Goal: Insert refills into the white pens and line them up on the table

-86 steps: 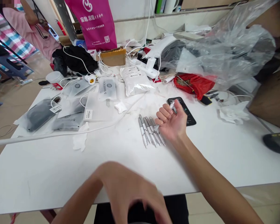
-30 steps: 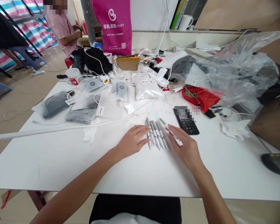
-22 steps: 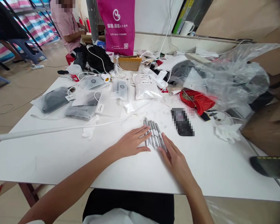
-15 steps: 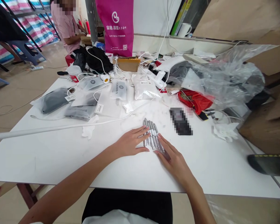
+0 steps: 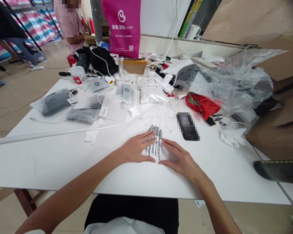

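Several silver pens (image 5: 155, 141) lie side by side in a tight bunch on the white table (image 5: 63, 156). My left hand (image 5: 136, 150) rests flat against the bunch's left side, fingers stretched out and touching the pens. My right hand (image 5: 180, 159) lies flat on the bunch's right side, fingers extended toward the pens. Neither hand grips anything; the pens sit squeezed between them.
A dark phone (image 5: 187, 126) lies right of the pens. Behind are packaged items in bags (image 5: 122, 97), white cables, a red bag (image 5: 202, 104), a large clear plastic bag (image 5: 236, 81) and a magenta bag (image 5: 124, 26). A person in pink (image 5: 73, 22) sits at far left.
My right hand laid down a pen it held, then both hands pushed the row of pens together into a tighter, straighter bunch, shifting it slightly left.
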Action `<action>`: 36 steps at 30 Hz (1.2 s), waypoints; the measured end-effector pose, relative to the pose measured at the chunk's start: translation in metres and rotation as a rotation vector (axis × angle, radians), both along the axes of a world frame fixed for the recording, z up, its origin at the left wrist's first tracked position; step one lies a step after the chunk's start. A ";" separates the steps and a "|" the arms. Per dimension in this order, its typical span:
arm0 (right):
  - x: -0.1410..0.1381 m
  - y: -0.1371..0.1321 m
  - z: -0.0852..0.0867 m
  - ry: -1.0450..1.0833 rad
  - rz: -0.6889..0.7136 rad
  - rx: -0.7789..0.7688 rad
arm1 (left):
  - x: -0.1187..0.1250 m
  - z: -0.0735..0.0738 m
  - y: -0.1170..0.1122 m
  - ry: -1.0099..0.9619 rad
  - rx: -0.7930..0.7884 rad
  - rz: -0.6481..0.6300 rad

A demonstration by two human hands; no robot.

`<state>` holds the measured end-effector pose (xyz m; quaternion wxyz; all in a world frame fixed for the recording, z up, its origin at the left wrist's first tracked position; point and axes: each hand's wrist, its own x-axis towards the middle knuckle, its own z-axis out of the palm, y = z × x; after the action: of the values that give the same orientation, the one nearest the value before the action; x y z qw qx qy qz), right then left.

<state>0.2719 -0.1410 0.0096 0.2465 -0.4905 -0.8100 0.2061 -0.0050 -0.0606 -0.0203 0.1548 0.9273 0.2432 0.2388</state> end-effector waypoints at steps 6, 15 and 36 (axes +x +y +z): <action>-0.002 0.014 0.000 0.023 0.012 0.051 | 0.003 -0.006 -0.001 -0.048 0.026 0.046; -0.004 0.039 -0.004 -0.051 0.158 0.128 | 0.012 -0.014 -0.006 -0.108 0.008 0.095; -0.010 0.061 -0.008 0.031 0.170 0.139 | -0.024 0.021 0.015 0.018 -0.166 -0.131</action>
<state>0.2615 -0.0804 0.0013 0.2741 -0.3984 -0.8571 0.1775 -0.0285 -0.0458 0.0003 0.2442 0.9273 0.2025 0.1986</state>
